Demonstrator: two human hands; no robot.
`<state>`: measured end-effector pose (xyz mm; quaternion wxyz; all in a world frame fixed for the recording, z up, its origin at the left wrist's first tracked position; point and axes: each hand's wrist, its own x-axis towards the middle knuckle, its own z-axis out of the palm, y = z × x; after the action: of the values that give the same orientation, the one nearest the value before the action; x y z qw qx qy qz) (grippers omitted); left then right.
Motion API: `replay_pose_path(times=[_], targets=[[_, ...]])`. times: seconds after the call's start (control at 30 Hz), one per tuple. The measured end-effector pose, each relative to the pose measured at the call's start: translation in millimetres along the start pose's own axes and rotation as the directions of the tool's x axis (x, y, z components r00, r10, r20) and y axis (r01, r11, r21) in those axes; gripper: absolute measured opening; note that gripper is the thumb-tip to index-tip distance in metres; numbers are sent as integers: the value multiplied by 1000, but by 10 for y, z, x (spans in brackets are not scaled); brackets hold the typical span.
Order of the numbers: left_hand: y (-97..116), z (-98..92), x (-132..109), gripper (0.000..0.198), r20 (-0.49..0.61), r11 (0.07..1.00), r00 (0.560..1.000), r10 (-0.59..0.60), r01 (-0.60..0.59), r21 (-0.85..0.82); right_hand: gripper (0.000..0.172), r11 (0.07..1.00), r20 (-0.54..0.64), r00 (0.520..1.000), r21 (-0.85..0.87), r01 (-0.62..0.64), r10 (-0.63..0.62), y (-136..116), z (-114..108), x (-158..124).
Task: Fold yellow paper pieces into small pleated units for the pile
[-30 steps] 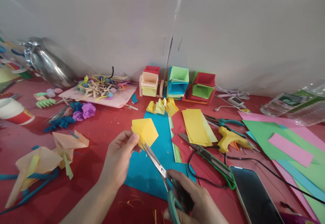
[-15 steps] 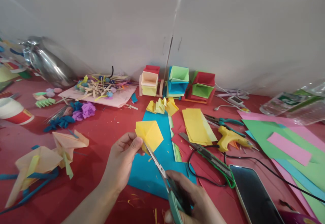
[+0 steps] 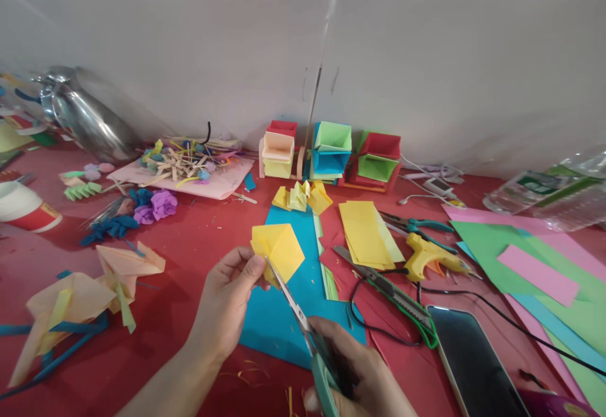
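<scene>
My left hand [image 3: 226,306] pinches a folded yellow paper piece [image 3: 279,248] by its lower left corner and holds it above a blue sheet [image 3: 288,303]. My right hand [image 3: 360,379], low in the view, grips green-handled scissors [image 3: 303,322]. Their blades point up and left, and the tips reach the yellow piece's lower edge beside my left thumb.
A stack of yellow sheets [image 3: 364,234], a yellow glue gun [image 3: 433,259], a utility knife [image 3: 383,287] and a phone [image 3: 473,360] lie to the right on the red table [image 3: 189,240]. Coloured paper boxes [image 3: 331,152] stand by the wall. Folded paper shapes [image 3: 85,297] lie at left.
The yellow piece has shifted slightly right and turned in my left hand. The scissor blades have slid up into its lower edge.
</scene>
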<state>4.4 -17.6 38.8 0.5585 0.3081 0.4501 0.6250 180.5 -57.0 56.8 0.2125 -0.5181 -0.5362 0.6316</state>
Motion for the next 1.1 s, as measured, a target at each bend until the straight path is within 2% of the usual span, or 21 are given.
replay_pose_path(times=[0.2, 0.47, 0.7, 0.9, 1.1], targets=[[12, 5, -12, 16, -1, 1000, 1000, -1, 1, -12, 48, 1000, -14, 1000, -7, 25, -25, 11, 5, 13], [18, 10, 4, 16, -2, 1000, 1000, 0, 0, -6, 47, 990, -42, 996, -122, 77, -83, 100, -3, 21], [29, 7, -11, 15, 5, 999, 1000, 28, -28, 30, 39, 988, -79, 992, -130, 87, -98, 40, 40, -9], [22, -6, -13, 16, -6, 999, 999, 41, -41, 33, 40, 969, -130, 978, -207, 133, -162, 26, 53, -5], [29, -9, -25, 15, 19, 997, 999, 48, -49, 55, 37, 948, -130, 971, -275, 159, -200, 56, 43, -9]])
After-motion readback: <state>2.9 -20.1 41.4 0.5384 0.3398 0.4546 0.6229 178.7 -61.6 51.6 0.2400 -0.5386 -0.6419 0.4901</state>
